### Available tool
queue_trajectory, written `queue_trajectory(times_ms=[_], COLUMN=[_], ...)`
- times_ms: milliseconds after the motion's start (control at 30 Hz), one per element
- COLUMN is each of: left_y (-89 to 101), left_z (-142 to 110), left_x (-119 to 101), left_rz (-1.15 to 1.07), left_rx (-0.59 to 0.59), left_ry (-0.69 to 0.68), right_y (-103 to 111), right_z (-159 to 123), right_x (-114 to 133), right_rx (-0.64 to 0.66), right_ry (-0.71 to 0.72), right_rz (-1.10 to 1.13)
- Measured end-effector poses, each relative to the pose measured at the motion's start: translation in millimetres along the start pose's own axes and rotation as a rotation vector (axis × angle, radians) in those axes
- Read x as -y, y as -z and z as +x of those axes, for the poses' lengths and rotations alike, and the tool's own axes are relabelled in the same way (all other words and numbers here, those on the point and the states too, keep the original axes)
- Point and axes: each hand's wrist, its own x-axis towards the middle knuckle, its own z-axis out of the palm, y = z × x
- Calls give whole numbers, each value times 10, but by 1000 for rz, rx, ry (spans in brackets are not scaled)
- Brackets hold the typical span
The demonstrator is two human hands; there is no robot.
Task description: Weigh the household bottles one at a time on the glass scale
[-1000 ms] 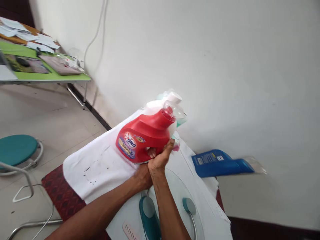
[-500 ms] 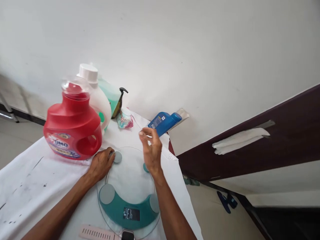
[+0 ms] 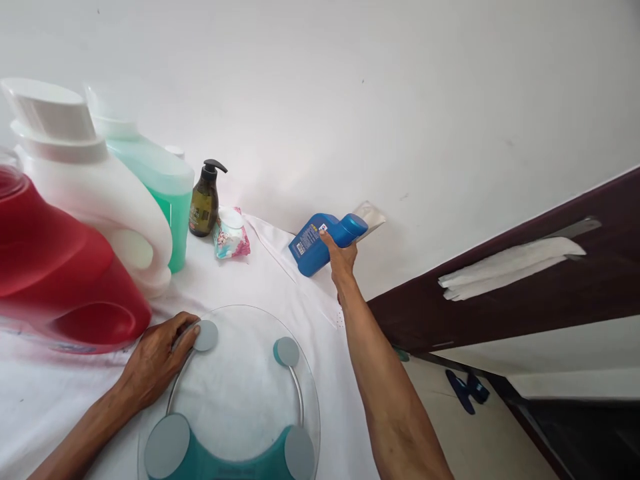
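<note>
My left hand (image 3: 163, 353) rests at the rim of a round glass bathroom scale (image 3: 240, 393); its fingers curl at the edge, with the thumb by a grey foot pad. The scale has a teal base and grey pads, and its lower part is cut off by the frame. At the wall, my right hand (image 3: 343, 260) is closed around a blue plastic bottle (image 3: 314, 245). Its thumb lies on the front, while the other fingers are hidden behind. The bottle appears tilted, with its cap toward the upper right.
On the left stand a red detergent jug (image 3: 60, 280), a white jug (image 3: 125, 213) and a green-liquid jug (image 3: 173, 193). A dark pump bottle (image 3: 204, 203) and a wipes pack (image 3: 233, 237) sit behind the scale. A clear packet (image 3: 373, 217) is beside the blue bottle.
My right hand has moved from above the scale to the blue bottle and closed on it. My left hand stays at the scale's rim. The view has shifted closer, putting the display out of frame.
</note>
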Motion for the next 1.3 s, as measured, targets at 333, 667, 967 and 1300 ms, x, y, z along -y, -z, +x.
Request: queue_trajectory(times_ms=[333,667,967,1300], left_y=[14,15,30,-18], left_z=[-4,-16,-51,-26], left_x=[-36,-19,74,158], left_rz=[-35,24,112,111], left_rx=[9,-22,-55,-75], left_ry=[11,-44,-131,-143], right_y=[-170,973,1008,614], right_z=[-230,-1152,-2582,-3022], right_x=[-29,1379,1461,1222], right_rx=[-225,-105,228,290], right_ry=[-56,323,69,47], right_rz=[174,336,340,267])
